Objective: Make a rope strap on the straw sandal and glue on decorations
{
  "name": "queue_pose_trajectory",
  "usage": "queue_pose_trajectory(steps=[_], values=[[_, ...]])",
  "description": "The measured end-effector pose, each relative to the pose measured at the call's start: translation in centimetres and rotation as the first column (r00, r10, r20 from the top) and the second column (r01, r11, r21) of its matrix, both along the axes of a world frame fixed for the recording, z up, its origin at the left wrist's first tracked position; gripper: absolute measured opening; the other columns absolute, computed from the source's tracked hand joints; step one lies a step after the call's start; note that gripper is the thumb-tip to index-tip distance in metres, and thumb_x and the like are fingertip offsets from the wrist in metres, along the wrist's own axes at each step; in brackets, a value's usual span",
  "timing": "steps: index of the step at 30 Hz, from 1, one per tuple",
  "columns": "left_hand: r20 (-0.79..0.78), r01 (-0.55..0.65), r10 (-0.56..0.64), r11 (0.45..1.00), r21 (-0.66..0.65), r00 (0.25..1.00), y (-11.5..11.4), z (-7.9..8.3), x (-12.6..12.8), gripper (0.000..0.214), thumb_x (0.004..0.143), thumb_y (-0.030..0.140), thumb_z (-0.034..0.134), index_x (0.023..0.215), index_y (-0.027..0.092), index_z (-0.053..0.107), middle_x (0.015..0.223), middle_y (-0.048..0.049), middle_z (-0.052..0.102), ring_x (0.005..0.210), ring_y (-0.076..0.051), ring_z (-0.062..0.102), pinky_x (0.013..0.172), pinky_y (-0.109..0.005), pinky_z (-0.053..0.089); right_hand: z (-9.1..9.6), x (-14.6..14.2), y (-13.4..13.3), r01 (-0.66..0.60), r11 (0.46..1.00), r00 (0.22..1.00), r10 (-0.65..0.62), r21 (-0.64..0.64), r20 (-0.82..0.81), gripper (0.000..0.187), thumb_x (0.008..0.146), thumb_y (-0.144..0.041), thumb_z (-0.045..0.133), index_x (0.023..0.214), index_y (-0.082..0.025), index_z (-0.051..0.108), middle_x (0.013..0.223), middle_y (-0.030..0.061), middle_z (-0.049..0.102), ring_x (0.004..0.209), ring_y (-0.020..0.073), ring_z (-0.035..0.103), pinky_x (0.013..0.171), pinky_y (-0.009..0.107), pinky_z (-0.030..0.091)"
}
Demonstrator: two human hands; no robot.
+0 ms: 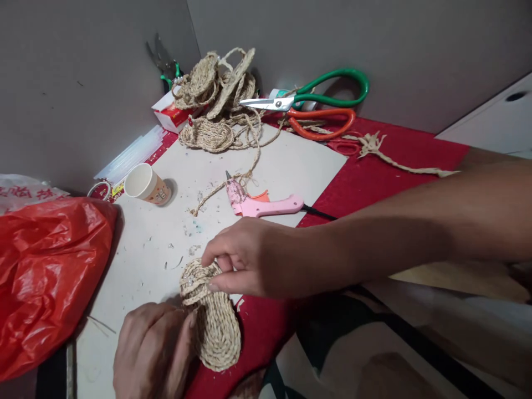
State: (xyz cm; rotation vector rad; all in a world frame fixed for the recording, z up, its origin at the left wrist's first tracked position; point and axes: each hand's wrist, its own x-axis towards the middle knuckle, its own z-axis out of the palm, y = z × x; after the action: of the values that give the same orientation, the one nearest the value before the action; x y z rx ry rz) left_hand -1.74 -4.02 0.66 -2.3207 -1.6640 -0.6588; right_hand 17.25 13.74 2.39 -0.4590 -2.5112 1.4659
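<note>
A small woven straw slipper (218,332) lies across the edge of the white board, sole down, with a braided strap over its upper end. Small clear shiny bits sit on that strap. My left hand (153,349) is closed on the slipper's left side, its thumb along the edge and its other fingers partly hidden. From the right, my right hand (253,257) pinches the strap's right end between thumb and fingers. Just beyond this hand rests a pink glue gun (270,206) with an orange trigger, nozzle pointing away.
A paper cup (147,184) stands at left, near clear glue sticks (133,152). Behind lie more straw slippers and braided cord (208,136), with large scissors (291,103) against them. Pliers (164,64) lean on the grey wall. A red plastic bag (54,271) bulges at left.
</note>
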Motion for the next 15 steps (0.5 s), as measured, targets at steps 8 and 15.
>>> queue_pose_trajectory(steps=[8,15], values=[[0.335,-0.094,0.136,0.986,-0.139,0.932,0.7,-1.2,0.2,0.018,0.083,0.006,0.065,0.091,0.021,0.062,0.085,-0.0032,0.065,0.081,-0.015,0.061,0.071,-0.029,0.049,-0.1,-3.0,-0.1,-0.080,0.994,0.955,0.100,-0.080,0.279,0.050,0.079,-0.040,0.068,0.113,-0.004,0.066,0.065,-0.0007,0.057,0.054,0.0067,0.040,0.056,0.024,0.029],[0.375,-0.080,0.132,0.986,-0.149,0.918,0.9,-1.9,0.0,0.019,0.083,0.004,0.065,0.093,0.020,0.061,0.089,-0.0027,0.064,0.086,-0.014,0.061,0.075,-0.028,0.050,-1.7,-3.2,-1.2,-0.026,1.000,0.980,0.029,-0.015,0.198,0.020,0.071,-0.024,0.065,0.085,-0.010,0.069,0.051,-0.0060,0.045,0.051,0.0045,0.032,0.057,0.024,0.027]])
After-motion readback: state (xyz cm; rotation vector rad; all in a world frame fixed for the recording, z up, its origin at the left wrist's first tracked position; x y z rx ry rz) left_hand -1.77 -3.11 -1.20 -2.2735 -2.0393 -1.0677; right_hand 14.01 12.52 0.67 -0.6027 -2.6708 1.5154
